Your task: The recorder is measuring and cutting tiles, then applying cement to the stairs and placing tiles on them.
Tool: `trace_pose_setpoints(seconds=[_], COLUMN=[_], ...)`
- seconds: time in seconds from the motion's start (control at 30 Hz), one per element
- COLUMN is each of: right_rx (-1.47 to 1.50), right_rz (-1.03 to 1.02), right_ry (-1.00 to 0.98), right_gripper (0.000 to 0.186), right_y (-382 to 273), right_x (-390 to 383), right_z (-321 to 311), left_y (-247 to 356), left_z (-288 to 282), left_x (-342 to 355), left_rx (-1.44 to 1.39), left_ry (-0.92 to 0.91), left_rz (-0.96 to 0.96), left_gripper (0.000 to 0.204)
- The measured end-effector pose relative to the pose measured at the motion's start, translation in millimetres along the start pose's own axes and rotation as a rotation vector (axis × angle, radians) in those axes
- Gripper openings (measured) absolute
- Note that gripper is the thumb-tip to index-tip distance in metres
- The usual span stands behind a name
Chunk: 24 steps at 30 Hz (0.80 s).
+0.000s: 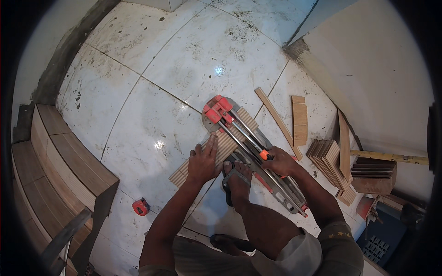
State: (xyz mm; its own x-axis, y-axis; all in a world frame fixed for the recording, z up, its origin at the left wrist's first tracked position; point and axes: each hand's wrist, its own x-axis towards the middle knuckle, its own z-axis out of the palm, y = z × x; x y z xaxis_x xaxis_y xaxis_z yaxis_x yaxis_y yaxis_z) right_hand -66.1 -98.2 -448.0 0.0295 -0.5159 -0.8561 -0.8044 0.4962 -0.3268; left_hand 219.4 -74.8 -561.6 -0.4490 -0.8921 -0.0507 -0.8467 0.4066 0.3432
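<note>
A manual tile cutter (272, 177) with a red end block and twin metal rails lies diagonally on the floor. Beneath its rails runs a ribbed, wood-coloured tile strip (183, 175), sticking out on both sides. My left hand (202, 164) rests flat on this strip, fingers stretched toward the red block. The cutter's handle (265, 155), orange at its end, is in my right hand (280, 162), fingers wrapped round it. Between my hands, my sandalled foot (239, 181) is set against the cutter's base; whether it presses down is unclear.
A red tape measure (141, 207) lies left of my left forearm. Wood-look steps (80, 161) rise at the left. To the right are loose tile strips (299, 120), a stack of ribbed tiles (324, 158) and a blue crate (384, 237).
</note>
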Motion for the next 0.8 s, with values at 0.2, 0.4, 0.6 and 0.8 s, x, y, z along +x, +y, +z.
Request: trace_pose_setpoints(seconds=[0.2, 0.4, 0.6, 0.8], right_rx=[0.076, 0.018, -0.274, -0.572], right_rz=[0.037, -0.248, -0.103, 0.281], right_ry=[0.047, 0.246, 0.059, -0.232], right_gripper=[0.053, 0.047, 0.038, 0.048], right_y=[5.5, 8.4, 60.1, 167.5], right_x=[-0.1, -21.6, -77.0, -98.6], right_z=[4.1, 6.3, 2.8, 29.1], left_y=[-3.3, 2.0, -1.4, 1.4], left_z=[3.8, 2.0, 1.3, 0.5], left_x=[-0.1, 4.3, 0.7, 5.8], left_rx=[-0.002, -0.035, -0.029, -0.057], left_ry=[0.01, 0.004, 0.0, 0.019], left_rz=[0.011, 0.003, -0.009, -0.009], left_gripper=[0.092, 0.091, 0.091, 0.092])
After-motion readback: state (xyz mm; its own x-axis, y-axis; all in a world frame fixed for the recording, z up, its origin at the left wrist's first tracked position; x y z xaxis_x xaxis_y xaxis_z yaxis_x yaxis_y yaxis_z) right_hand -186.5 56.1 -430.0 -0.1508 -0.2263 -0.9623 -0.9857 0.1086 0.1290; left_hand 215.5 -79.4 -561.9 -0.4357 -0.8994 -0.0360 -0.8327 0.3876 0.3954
